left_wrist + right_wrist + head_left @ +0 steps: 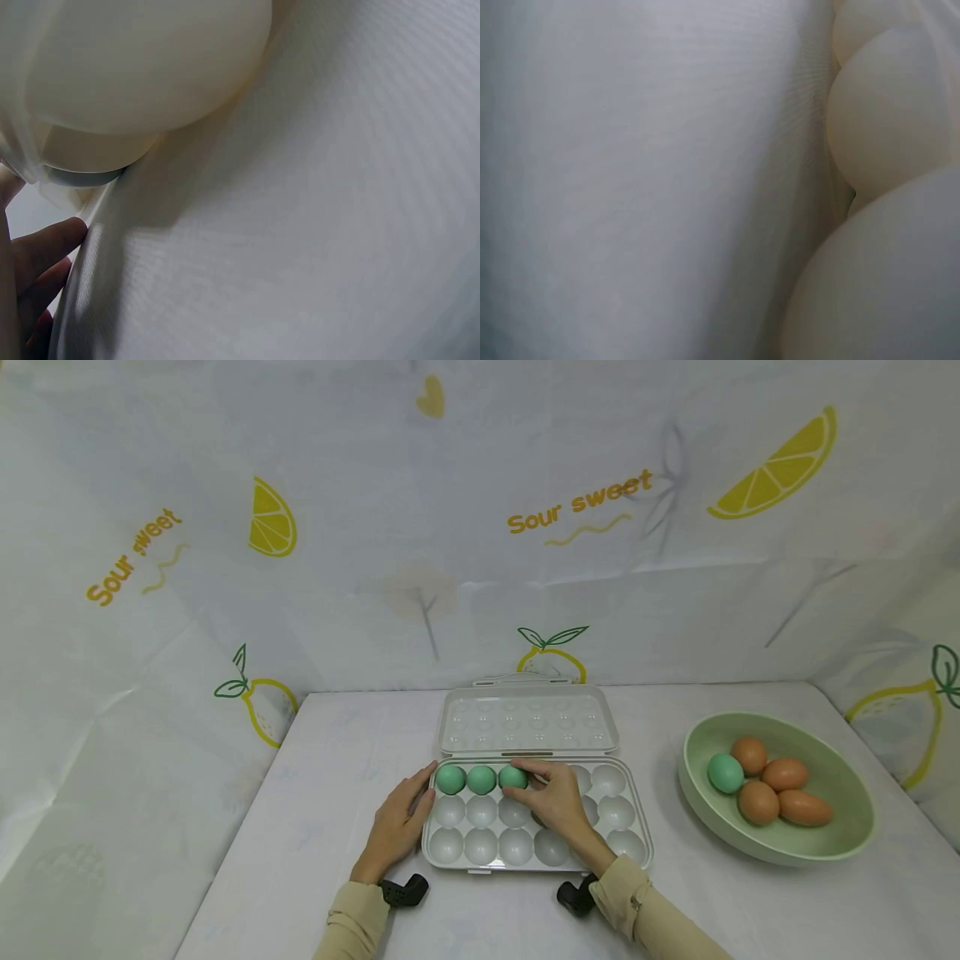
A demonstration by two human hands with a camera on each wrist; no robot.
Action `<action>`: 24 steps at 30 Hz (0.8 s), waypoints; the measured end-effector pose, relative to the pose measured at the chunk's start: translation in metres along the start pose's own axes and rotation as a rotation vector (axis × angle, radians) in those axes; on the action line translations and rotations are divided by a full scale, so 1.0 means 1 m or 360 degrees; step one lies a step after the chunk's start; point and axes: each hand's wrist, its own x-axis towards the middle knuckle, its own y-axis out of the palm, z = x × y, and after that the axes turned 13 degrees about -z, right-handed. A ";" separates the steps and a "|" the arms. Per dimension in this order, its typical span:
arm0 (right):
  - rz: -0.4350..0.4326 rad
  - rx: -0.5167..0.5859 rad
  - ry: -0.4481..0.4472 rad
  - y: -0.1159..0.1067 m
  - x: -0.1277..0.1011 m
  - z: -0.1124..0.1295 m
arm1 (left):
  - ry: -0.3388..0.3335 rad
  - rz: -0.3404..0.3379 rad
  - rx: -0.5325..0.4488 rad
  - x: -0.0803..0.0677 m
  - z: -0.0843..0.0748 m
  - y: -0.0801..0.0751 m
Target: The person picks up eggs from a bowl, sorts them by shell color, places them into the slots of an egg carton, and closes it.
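Observation:
A white egg tray (517, 847) with several round cups lies on the table, its clear lid (528, 720) folded back behind it. Two green eggs (451, 779) fill the left cups of the back row. At the third cup, my right hand (561, 802) pinches another green egg (513, 776) between thumb and fingers. My left hand (393, 827) rests against the tray's left edge with its fingers extended. The left wrist view shows its fingers (49, 247) beside the cups' undersides (150, 67). In the right wrist view only cup undersides (892, 105) and cloth appear; the hand is hidden.
To the right of the tray stands a light green bowl (832, 843) holding a green egg (726, 772) and several brown eggs (758, 802). A white cloth (300, 860) covers the table, and a printed backdrop (360, 527) rises behind it.

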 end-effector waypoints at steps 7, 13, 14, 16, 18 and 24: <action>-0.0020 0.0028 -0.0162 0.000 -0.001 -0.006 | 0.0004 0.0004 -0.0017 0.000 0.000 -0.001; 0.0030 0.0015 -0.0019 -0.001 -0.001 -0.001 | 0.0000 0.0012 -0.0028 0.000 -0.001 -0.001; 0.0036 0.0009 0.0005 -0.001 0.000 0.000 | -0.0002 0.0014 -0.0027 0.000 -0.001 -0.001; 0.0043 0.0011 0.0031 -0.001 0.000 0.000 | -0.0007 0.0017 -0.0025 0.000 -0.001 0.000; 0.0046 0.0016 0.0031 -0.001 0.000 -0.001 | -0.0010 0.0017 -0.0023 0.000 -0.001 0.000; 0.0033 0.0026 0.0011 -0.001 0.000 -0.002 | -0.0020 0.0019 -0.0021 0.000 -0.002 -0.001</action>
